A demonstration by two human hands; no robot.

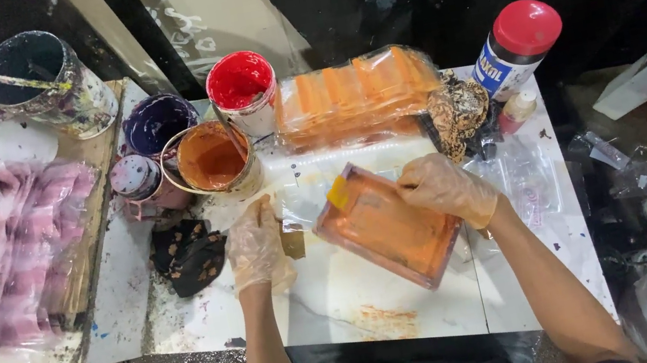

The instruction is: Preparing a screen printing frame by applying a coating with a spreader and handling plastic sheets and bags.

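Observation:
An orange-stained rectangular frame [390, 232] lies tilted on the white work table [214, 316]. My right hand [447, 186], in a thin clear glove, rests on the frame's upper right edge with its fingers curled, seeming to grip something small that I cannot make out. A yellow scrap [338, 192] sits at the frame's top corner. My left hand [255, 247], also gloved, lies flat on the table just left of the frame, fingers together, holding nothing.
Paint tins stand at the back: orange [213, 158], red [241, 85], purple [156, 121], dark ones [47, 71] further left. A stack of orange plastic sheets [356, 91], a red-capped bottle [516, 41], a dark rag [190, 254] and pink-stained sheets [17, 253] surround the frame.

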